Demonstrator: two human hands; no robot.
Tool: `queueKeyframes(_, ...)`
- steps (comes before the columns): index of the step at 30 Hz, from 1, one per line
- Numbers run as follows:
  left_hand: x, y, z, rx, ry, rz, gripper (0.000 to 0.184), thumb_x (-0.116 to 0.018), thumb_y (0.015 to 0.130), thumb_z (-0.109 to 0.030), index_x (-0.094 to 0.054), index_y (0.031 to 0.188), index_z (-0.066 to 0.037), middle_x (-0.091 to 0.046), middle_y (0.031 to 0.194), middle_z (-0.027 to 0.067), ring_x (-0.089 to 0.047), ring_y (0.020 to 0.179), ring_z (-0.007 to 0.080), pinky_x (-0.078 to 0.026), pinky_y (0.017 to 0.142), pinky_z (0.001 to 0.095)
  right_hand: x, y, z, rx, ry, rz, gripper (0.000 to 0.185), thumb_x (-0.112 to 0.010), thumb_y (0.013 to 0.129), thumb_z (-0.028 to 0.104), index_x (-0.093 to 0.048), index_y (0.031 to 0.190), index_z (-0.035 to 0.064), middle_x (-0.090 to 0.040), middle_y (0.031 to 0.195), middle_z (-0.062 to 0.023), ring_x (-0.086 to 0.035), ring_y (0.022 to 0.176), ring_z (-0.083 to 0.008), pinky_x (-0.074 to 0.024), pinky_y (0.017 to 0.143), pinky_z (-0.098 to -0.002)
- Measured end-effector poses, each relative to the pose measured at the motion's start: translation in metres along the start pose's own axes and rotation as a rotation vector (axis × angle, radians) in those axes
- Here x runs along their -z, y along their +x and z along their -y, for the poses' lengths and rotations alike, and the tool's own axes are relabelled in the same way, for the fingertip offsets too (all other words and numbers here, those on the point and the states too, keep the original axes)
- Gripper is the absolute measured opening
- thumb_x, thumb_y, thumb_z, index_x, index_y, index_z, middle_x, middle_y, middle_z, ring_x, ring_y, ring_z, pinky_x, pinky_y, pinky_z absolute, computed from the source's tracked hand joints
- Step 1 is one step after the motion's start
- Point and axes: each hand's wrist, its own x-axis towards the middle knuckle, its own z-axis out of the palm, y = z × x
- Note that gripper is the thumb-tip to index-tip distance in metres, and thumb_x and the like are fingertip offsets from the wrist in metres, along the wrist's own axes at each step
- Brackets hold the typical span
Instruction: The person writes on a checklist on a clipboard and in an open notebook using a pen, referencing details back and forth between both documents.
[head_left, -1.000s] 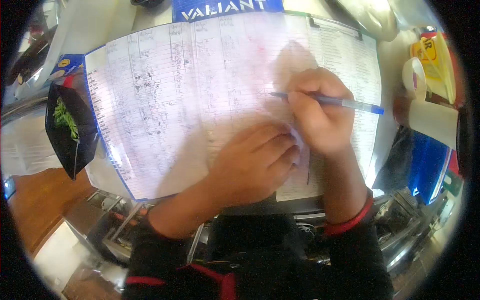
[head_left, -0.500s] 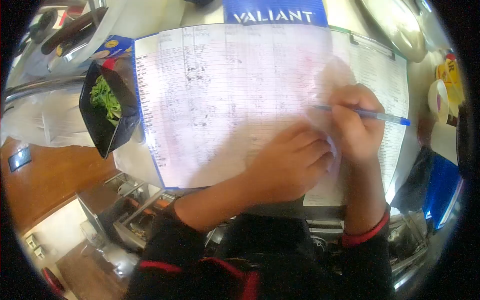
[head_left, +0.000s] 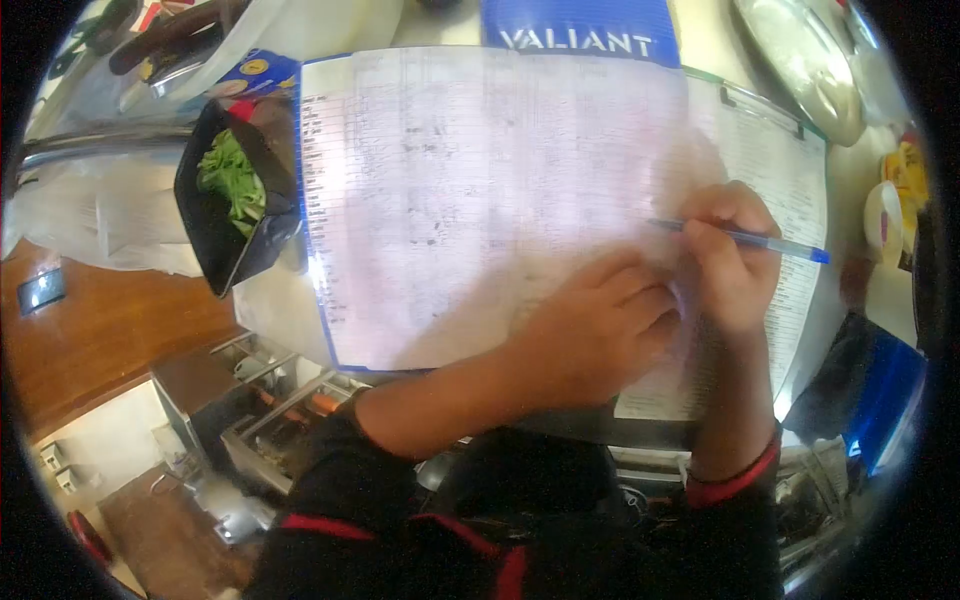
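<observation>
A large lined sheet of paper (head_left: 480,200) with handwritten columns lies on a blue-edged board. My right hand (head_left: 738,265) is closed round a blue pen (head_left: 790,247), its tip pointing left over the sheet's right side. Lower on the page rests my left hand (head_left: 610,325), fingers curled together at the sheet's right edge, which they appear to pinch. The fingertips are partly hidden and the edge is blurred there. Beneath, to the right, a clipboard with a printed list (head_left: 775,165) shows past the sheet.
A black container of green leaves (head_left: 232,180) stands left of the sheet. Behind it is a blue VALIANT packet (head_left: 580,30). A metal platter (head_left: 805,65) lies at back right, with a white cup (head_left: 882,220) nearer. Below the counter are metal drawers (head_left: 265,440).
The whole view has shifted slightly, so the sheet and container sit a little further right. Both hands keep nearly the same place on the paper, the pen still in my right hand.
</observation>
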Motion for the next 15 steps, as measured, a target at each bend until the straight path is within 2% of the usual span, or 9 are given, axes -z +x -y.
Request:
queueKeyframes(2,0.002,0.0,-0.001,0.015,0.036,0.075,0.027,-0.072,0.072,-0.025,-0.07,0.094,-0.01,-0.065,0.104,0.0068,-0.058,0.108,0.0266,-0.044,0.101,0.0462,0.0,-0.001,0.006,-0.048,-0.066,0.018,0.005,-0.059,0.078,-0.002,-0.055,0.077,0.0009,-0.056,0.076,-0.0063,-0.05,0.069,-0.0135,-0.0425,0.062,-0.0288)
queueKeyframes(3,0.002,0.002,-0.002,-0.001,0.002,0.057,0.027,-0.072,0.072,-0.025,-0.07,0.094,-0.01,-0.065,0.104,0.0068,-0.058,0.108,0.0266,-0.044,0.101,0.0462,0.0,0.001,0.001,0.035,-0.096,0.016,0.005,-0.059,0.078,-0.001,-0.056,0.076,0.0018,-0.056,0.074,-0.0053,-0.05,0.067,-0.0131,-0.0423,0.06,-0.029)
queueKeyframes(4,0.003,0.002,-0.002,0.005,0.029,0.054,0.026,-0.073,0.071,-0.026,-0.07,0.092,-0.01,-0.065,0.104,0.0063,-0.059,0.108,0.026,-0.044,0.101,0.0462,0.0,0.002,0.001,0.03,-0.135,0.007,0.005,-0.059,0.078,-0.001,-0.056,0.076,0.0018,-0.056,0.074,-0.0053,-0.05,0.067,-0.0131,-0.0423,0.06,-0.029)
queueKeyframes(7,0.005,0.001,-0.002,0.03,0.045,0.027,0.026,-0.074,0.069,-0.026,-0.07,0.089,-0.011,-0.065,0.104,0.0053,-0.059,0.107,0.0245,-0.045,0.101,0.0459,-0.008,0.003,0.002,0.058,-0.089,0.023,0.005,-0.059,0.078,-0.001,-0.057,0.076,0.0017,-0.056,0.072,-0.0056,-0.051,0.065,-0.0133,-0.0419,0.059,-0.029)
queueKeyframes(10,0.007,0.001,0.0,0.035,0.065,0.024,0.027,-0.076,0.067,-0.027,-0.07,0.088,-0.012,-0.065,0.104,0.0047,-0.06,0.106,0.0233,-0.045,0.1,0.045,-0.006,0.007,0.003,-0.024,-0.055,0.004,0.005,-0.059,0.078,-0.001,-0.057,0.075,0.0016,-0.057,0.07,-0.0063,-0.053,0.065,-0.0136,-0.0421,0.058,-0.0287)
queueKeyframes(12,0.006,0.005,-0.001,0.01,0.047,0.041,0.028,-0.077,0.066,-0.027,-0.07,0.088,-0.012,-0.066,0.103,0.0045,-0.06,0.106,0.023,-0.046,0.1,0.0445,0.0,0.011,0.004,0.197,-0.249,0.084,0.002,-0.058,0.081,0.0,-0.06,0.08,0.0017,-0.061,0.073,-0.0067,-0.055,0.066,-0.0127,-0.0429,0.058,-0.0272)
queueKeyframes(13,0.009,0.007,-0.003,0.024,0.07,0.045,0.028,-0.077,0.066,-0.027,-0.069,0.088,-0.011,-0.066,0.102,0.0049,-0.061,0.104,0.0235,-0.047,0.099,0.0444,0.003,0.01,0.011,0.181,-0.291,0.069,0.002,-0.058,0.081,0.0,-0.06,0.08,0.0017,-0.061,0.073,-0.0067,-0.055,0.066,-0.0127,-0.0429,0.058,-0.0272)
queueKeyframes(15,0.011,0.007,-0.003,0.031,0.065,0.044,0.029,-0.077,0.066,-0.026,-0.069,0.089,-0.01,-0.067,0.1,0.0053,-0.062,0.102,0.0239,-0.048,0.098,0.0443,0.007,0.014,0.028,-0.053,0.078,-0.081,0.007,-0.057,0.084,0.002,-0.062,0.089,0.0014,-0.066,0.078,-0.0081,-0.056,0.066,-0.0119,-0.0438,0.057,-0.0261)
